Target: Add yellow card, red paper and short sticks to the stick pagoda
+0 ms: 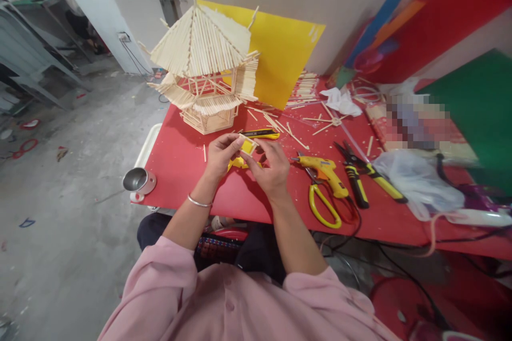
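So the little stick frame (248,146) is up off the red table (176,170), right in front of the person, near the front edge. Left hand (222,154) has thumb and fingers closed on one side of it, right hand (274,168) is pinching the other; I can't tell exactly where each fingertip sits. My guess is they're using both hands because sticks that thin would twist or snap with a one-sided grip. Bits of yellow paper (240,163) show just under the fingers, and a box cutter (264,134) lies just behind. The big stick tower (200,48) stands further back on the left, probably so elbows don't knock it, with a yellow sheet (284,58) propped up behind it. Glue gun (324,170), yellow-handled scissors (312,201) and two pairs of pliers (357,186) are over on the right, which looks like handy reach for the right hand. Loose sticks (296,137) are scattered behind the tools, and a metal mug (140,181) sits at the left corner.
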`<state>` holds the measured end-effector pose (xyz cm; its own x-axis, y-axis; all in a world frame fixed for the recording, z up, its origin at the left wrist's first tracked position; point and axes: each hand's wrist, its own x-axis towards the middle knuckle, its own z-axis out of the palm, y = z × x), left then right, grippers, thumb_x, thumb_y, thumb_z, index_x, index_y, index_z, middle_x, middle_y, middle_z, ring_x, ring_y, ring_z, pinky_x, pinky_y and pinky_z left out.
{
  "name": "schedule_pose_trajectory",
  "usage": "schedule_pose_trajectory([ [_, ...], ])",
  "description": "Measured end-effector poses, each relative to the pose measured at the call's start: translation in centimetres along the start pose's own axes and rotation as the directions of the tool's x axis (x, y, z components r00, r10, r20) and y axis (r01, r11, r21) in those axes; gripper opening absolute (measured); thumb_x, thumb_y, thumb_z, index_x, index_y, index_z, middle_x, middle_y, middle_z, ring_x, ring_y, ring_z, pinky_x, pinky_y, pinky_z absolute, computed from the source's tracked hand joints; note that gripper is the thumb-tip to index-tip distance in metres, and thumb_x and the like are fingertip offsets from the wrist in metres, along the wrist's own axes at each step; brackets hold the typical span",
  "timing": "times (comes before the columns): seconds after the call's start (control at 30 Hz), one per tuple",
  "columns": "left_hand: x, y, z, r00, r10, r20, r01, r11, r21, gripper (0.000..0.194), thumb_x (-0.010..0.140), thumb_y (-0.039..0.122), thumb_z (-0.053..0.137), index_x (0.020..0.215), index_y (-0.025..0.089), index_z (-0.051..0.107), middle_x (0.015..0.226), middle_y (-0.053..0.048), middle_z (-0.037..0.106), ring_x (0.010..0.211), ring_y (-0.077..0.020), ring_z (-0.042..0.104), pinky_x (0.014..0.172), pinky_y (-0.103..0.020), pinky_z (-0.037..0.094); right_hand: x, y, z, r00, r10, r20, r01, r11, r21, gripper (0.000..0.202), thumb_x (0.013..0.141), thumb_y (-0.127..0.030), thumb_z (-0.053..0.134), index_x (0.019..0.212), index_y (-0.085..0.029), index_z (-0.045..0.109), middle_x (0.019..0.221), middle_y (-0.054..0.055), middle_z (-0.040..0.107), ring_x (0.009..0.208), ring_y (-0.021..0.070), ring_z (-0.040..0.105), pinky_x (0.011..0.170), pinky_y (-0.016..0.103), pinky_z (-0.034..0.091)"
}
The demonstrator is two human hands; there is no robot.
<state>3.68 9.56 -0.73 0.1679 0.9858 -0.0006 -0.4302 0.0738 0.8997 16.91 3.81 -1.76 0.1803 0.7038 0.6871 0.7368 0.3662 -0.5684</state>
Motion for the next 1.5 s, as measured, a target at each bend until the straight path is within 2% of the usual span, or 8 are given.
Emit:
schedule_pose_trajectory([
  [0.2, -0.05, 0.02, 0.09, 1.0, 0.003, -0.008, -0.003, 1.0, -0.02, 0.044, 0.057, 0.052, 0.093, 0.078, 0.017, 0.075, 0.06, 0.002, 0.065, 0.046, -0.0043, 0.05, 0.047, -0.018, 0.04, 0.03, -0.05, 0.08, 0.999, -0.033, -0.022, 0.033, 0.999, 0.04, 0.038, 0.089, -0.047, 0.072, 0.118, -0.023, 0.067, 0.093, 0.006, 0.071, 0.077, 0.0189, 0.066, 0.068, 0.035, 0.057],
  [0.37, -0.01, -0.04, 0.07, 1.0, -0.005, -0.013, 0.004, 1.0, -0.023, 0.044, 0.057, 0.051, 0.092, 0.078, 0.016, 0.075, 0.061, 0.001, 0.066, 0.047, -0.0044, 0.05, 0.047, -0.019, 0.04, -0.07, 0.1, 0.13, 1.0, -0.009, -0.004, 0.009, 1.0, 0.029, 0.039, 0.089, -0.048, 0.071, 0.119, -0.023, 0.067, 0.095, 0.007, 0.071, 0.078, 0.0193, 0.066, 0.068, 0.035, 0.057],
  [0.7, -0.02, 0.08, 0.1, 1.0, -0.002, -0.011, 0.002, 1.0, -0.028, 0.045, 0.056, 0.051, 0.093, 0.077, 0.016, 0.075, 0.059, 0.002, 0.066, 0.045, -0.0038, 0.05, 0.046, -0.017, 0.039, -0.05, 0.21, 0.15, 0.996, -0.081, -0.037, 0.083, 0.996, 0.037, 0.039, 0.09, -0.044, 0.072, 0.121, -0.022, 0.066, 0.096, 0.007, 0.072, 0.081, 0.0193, 0.067, 0.071, 0.034, 0.058],
  [0.87, 0.02, -0.04, 0.06, 1.0, 0.006, -0.004, -0.006, 0.999, -0.032, 0.044, 0.056, 0.051, 0.093, 0.077, 0.016, 0.076, 0.06, 0.002, 0.066, 0.046, -0.0039, 0.051, 0.047, -0.017, 0.041, -0.1, 0.27, 0.21, 0.997, -0.067, -0.027, 0.067, 0.998, 0.018, 0.04, 0.09, -0.047, 0.071, 0.121, -0.023, 0.066, 0.096, 0.007, 0.072, 0.079, 0.0194, 0.067, 0.07, 0.035, 0.058],
  [1.07, -0.03, -0.02, 0.1, 1.0, 0.013, -0.008, -0.014, 1.0, -0.028, 0.044, 0.057, 0.051, 0.093, 0.077, 0.016, 0.075, 0.061, 0.001, 0.066, 0.047, -0.0039, 0.05, 0.047, -0.018, 0.04, -0.02, 0.17, 0.18, 0.991, -0.115, -0.063, 0.117, 0.992, 0.044, 0.038, 0.088, -0.039, 0.075, 0.121, -0.021, 0.066, 0.096, 0.007, 0.072, 0.079, 0.0191, 0.067, 0.07, 0.034, 0.058],
  [1.3, 0.08, -0.07, -0.01, 1.0, 0.012, 0.008, -0.012, 1.0, -0.018, 0.045, 0.057, 0.053, 0.092, 0.077, 0.016, 0.075, 0.061, 0.002, 0.066, 0.047, -0.0044, 0.051, 0.048, -0.018, 0.041, -0.08, 0.16, 0.08, 0.997, -0.078, -0.027, 0.079, 0.996, 0.033, 0.039, 0.09, -0.043, 0.072, 0.122, -0.023, 0.066, 0.096, 0.007, 0.072, 0.081, 0.0198, 0.067, 0.071, 0.034, 0.058],
  [1.5, 0.1, -0.08, -0.03, 1.0, 0.005, -0.008, -0.005, 1.0, -0.012, 0.045, 0.057, 0.052, 0.092, 0.077, 0.016, 0.075, 0.062, 0.001, 0.067, 0.047, -0.0044, 0.051, 0.048, -0.018, 0.041, -0.1, 0.24, 0.09, 0.994, -0.104, -0.041, 0.106, 0.994, 0.036, 0.039, 0.09, -0.042, 0.072, 0.123, -0.023, 0.065, 0.097, 0.007, 0.072, 0.081, 0.0193, 0.067, 0.073, 0.034, 0.058],
])
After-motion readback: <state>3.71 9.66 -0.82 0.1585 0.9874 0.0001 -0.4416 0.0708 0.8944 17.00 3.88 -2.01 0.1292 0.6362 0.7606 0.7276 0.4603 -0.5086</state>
